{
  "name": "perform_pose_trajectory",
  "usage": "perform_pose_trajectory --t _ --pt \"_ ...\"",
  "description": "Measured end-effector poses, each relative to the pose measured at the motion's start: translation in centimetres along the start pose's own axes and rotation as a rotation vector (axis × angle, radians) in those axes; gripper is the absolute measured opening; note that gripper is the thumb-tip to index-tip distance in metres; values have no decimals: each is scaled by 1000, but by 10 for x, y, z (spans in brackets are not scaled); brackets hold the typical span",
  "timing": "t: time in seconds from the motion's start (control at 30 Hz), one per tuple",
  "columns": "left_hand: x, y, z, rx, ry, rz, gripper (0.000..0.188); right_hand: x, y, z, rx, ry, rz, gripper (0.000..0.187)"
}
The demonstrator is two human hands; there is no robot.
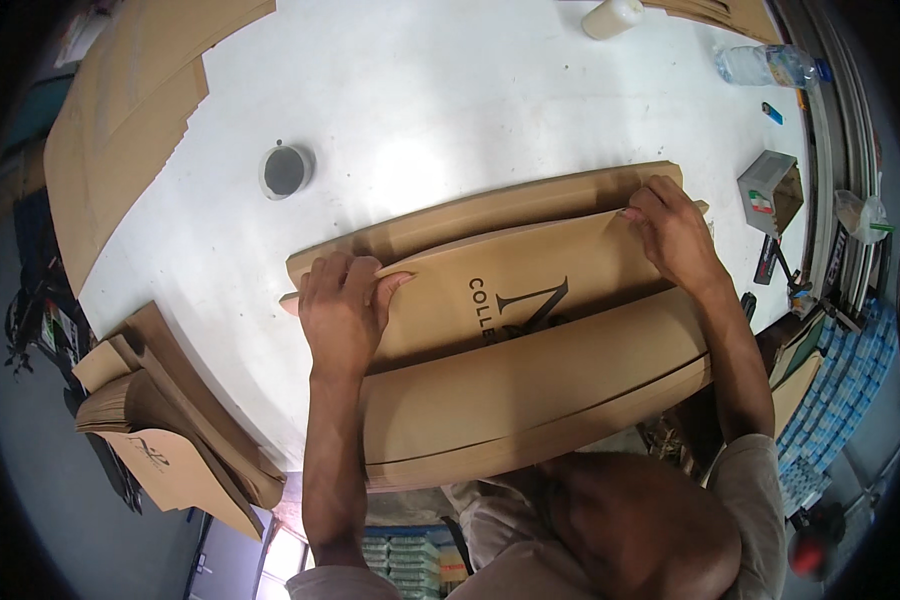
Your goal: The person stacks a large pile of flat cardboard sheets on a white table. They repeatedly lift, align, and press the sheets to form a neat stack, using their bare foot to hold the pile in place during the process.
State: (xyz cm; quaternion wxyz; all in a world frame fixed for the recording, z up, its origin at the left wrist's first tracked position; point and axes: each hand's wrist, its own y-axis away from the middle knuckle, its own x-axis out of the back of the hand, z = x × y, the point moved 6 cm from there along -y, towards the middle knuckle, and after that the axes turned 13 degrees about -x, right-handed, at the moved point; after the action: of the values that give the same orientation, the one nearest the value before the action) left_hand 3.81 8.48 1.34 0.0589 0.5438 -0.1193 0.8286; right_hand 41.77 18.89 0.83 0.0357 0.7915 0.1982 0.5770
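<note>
A brown kraft paper sheet (435,300) with black print lies in front of me on a white table. My left hand (340,305) pinches its far edge near the left end, thumb under the fingers. Toward the right end, my right hand (670,232) grips the same edge between thumb and fingers. Behind that edge rises another brown paper layer (490,208), bent up along its length. Nearest my body, a thick curved stack of brown sheets (540,385) hangs over the table's front edge and covers part of the print.
At the left edge lies a folded pile of brown sheets (145,410); large cardboard (120,150) covers the far left. A round tin (286,170) stands mid-table. Right are a plastic bottle (765,66), a blue lighter (772,113) and a small grey box (770,190). A white container (612,18) is far back.
</note>
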Motion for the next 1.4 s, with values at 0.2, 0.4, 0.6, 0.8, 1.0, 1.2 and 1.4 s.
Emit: perform_pose_trajectory --t 0.2,0.4,0.6,0.8,1.0,1.2,1.4 --pt "-20 11 -9 123 84 21 28 -8 -12 -10 88 84 118 23" --pt "-14 -6 -6 -30 94 83 29 -9 -11 -5 42 -16 60 37" --pt "-21 5 -9 50 134 40 30 4 -8 -3 4 8 15 26" --pt "-22 2 -5 32 26 31 37 -9 -15 -7 -47 -28 41 24" --pt "-19 9 -22 119 -47 -18 48 -4 -4 -3 14 -19 153 27" --pt "-14 3 -21 -38 -73 63 47 -9 -11 6 -20 127 155 31" --pt "-17 14 -50 77 -45 -53 45 -12 -10 4 27 107 147 28"
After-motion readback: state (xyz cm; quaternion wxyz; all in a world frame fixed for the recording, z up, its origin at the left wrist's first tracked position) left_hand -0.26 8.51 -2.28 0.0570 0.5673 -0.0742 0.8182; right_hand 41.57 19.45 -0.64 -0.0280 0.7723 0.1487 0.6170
